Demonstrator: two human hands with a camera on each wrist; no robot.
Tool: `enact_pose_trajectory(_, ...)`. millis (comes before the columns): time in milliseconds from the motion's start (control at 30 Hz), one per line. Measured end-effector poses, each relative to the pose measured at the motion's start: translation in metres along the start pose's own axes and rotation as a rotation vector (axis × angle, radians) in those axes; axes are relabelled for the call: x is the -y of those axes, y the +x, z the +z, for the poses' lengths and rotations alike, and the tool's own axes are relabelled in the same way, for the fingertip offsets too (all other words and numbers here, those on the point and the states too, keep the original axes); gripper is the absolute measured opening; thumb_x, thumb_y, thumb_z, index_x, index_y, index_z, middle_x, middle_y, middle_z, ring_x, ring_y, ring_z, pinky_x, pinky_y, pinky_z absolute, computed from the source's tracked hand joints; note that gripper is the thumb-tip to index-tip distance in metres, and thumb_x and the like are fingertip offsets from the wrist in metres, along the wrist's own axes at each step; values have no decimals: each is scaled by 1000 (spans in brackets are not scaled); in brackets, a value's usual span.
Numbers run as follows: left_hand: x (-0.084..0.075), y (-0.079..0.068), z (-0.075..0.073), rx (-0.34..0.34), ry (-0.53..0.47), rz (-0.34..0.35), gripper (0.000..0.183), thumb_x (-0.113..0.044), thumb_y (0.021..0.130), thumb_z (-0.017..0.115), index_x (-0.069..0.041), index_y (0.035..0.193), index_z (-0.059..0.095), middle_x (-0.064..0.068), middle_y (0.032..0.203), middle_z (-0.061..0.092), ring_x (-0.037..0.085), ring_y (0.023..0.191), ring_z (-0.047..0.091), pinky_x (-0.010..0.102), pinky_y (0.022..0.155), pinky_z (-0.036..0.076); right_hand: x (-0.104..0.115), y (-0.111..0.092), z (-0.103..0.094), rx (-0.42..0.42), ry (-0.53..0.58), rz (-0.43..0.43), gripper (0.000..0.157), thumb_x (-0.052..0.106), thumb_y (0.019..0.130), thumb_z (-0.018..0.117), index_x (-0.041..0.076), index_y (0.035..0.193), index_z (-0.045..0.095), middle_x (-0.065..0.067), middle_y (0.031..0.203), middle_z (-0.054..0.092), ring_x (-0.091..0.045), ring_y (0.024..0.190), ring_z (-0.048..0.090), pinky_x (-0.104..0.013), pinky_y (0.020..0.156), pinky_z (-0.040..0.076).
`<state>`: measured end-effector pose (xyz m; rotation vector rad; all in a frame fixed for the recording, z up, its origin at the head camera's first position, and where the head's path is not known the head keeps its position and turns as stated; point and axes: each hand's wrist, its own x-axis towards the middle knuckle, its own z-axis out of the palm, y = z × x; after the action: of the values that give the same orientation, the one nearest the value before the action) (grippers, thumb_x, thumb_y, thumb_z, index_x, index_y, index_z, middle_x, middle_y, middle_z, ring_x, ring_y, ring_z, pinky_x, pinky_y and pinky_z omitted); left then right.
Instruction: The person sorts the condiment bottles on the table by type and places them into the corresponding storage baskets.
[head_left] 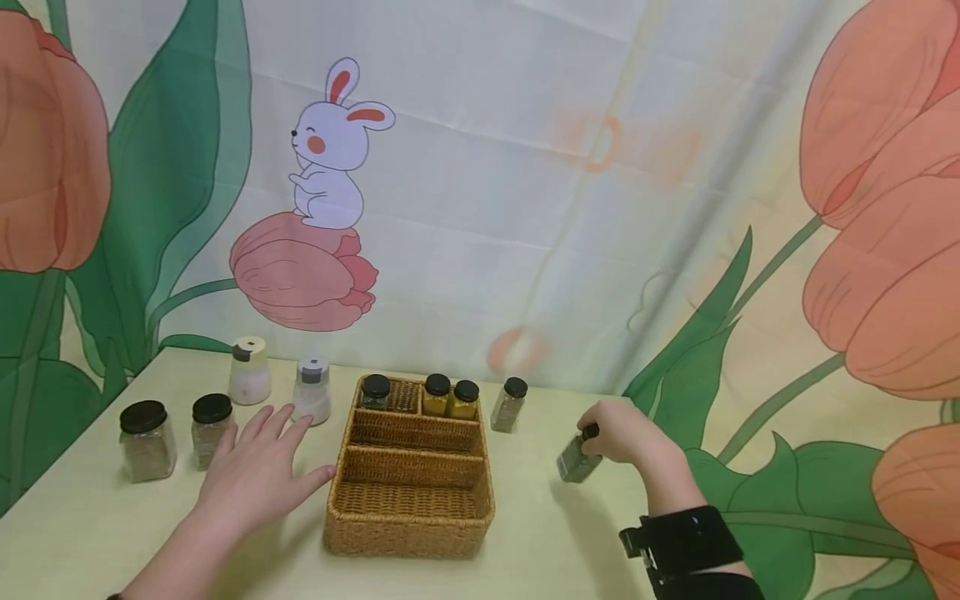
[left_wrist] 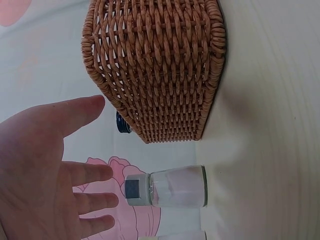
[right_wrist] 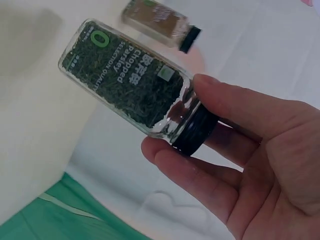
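Note:
My right hand point(head_left: 618, 429) pinches a glass jar of chopped parsley point(right_wrist: 125, 82) by its black cap, tilted, to the right of the wicker basket point(head_left: 408, 533). Fingers spread and straight, my left hand point(head_left: 258, 475) hovers left of the basket and holds nothing. In the left wrist view its thumb points toward the basket's woven side, and a white-capped glass shaker point(left_wrist: 175, 187) stands beyond the fingertips. The basket's rear compartments hold a dark-capped jar point(head_left: 375, 392) on the left and two jars with yellow contents point(head_left: 437, 396) on the right.
A spice jar with brown contents point(head_left: 510, 406) stands right of the basket. At the left are two larger black-capped jars point(head_left: 147, 442) and another white shaker point(head_left: 249, 372). A printed curtain point(head_left: 465, 167) hangs behind the pale table point(head_left: 75, 533).

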<state>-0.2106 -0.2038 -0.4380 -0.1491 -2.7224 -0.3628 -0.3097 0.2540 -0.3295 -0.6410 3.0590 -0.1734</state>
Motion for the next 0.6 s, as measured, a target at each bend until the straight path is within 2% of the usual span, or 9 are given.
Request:
enact_pose_trajectory(267, 1, -1, -1, 2, -4, -8, 87, -69, 81, 58, -5, 138, 47, 27, 142, 37, 47, 130, 22, 75, 100, 10, 34, 17, -38, 40, -19, -45, 29, 11, 81, 76, 7, 109, 70, -8, 106, 67, -23, 94, 61, -40, 77, 54)
enact_pose_trajectory(600, 1, 0, 2, -2, 2, -15, 86, -68, 81, 59, -6, 139, 47, 26, 143, 36, 46, 131, 21, 74, 101, 9, 77, 43, -63, 20, -40, -157, 28, 11, 82, 75, 7, 109, 71, -6, 106, 67, -21, 97, 60, -40, 83, 52)
